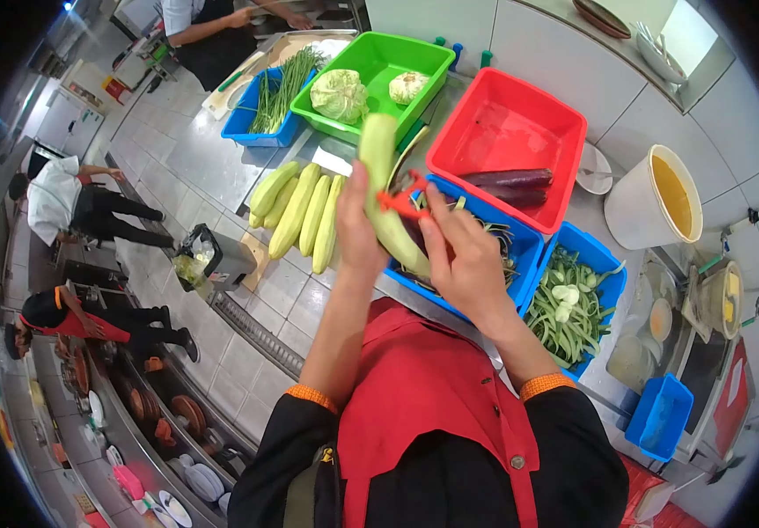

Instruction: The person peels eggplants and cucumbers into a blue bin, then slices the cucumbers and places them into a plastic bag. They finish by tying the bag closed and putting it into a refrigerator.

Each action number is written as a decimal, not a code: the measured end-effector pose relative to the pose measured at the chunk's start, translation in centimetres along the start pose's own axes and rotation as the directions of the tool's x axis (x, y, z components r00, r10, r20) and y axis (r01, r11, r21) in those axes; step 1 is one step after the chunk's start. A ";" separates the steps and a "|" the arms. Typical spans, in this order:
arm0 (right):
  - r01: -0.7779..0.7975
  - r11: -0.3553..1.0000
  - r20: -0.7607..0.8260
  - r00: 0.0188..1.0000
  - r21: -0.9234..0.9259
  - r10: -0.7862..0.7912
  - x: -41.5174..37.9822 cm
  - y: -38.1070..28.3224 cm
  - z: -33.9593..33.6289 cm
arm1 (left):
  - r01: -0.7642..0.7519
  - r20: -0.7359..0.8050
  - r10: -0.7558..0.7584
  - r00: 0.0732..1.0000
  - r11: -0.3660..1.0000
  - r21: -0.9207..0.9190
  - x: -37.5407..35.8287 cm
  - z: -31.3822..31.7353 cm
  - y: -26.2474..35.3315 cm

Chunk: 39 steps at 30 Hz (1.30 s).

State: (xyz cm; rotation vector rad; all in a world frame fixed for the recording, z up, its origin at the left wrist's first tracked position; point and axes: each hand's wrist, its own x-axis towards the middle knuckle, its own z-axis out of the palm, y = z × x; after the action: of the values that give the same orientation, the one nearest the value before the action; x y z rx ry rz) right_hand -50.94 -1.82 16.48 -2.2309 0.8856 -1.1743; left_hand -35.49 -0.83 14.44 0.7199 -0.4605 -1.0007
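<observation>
My left hand (360, 231) is wrapped round a long pale-green peeled eggplant (379, 150), held upright and slightly tilted. My right hand (469, 261) grips a red-orange peeler (407, 199), its head against the side of that eggplant. Below both hands stands a blue bin (523, 244) with dark purple peelings in it, partly hidden by my right hand. Several peeled pale-green eggplants (298, 209) lie side by side to the left. In a red basin (495, 123) on the right rest dark purple unpeeled eggplants (511, 187).
A green basin (436, 62) holds a cabbage (340, 95) and a cauliflower (407, 87). Long green beans (284, 88) fill a blue basin. Cut green vegetables (564, 317) sit in another blue bin. A white bucket (630, 207) contains yellow-orange liquid. Several other people stand at left and at the back.
</observation>
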 end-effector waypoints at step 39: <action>-0.029 0.985 -0.186 0.981 0.168 0.061 1.6 -1.1 -0.9 | 0.204 0.080 -0.219 0.973 0.966 0.156 -2.9 0.9 0.2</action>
State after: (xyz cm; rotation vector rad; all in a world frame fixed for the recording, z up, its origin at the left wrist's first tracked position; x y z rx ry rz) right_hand -50.68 -2.36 18.57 -1.9827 0.8731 -1.4040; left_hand -37.29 1.51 15.12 0.8690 -0.5539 -1.2154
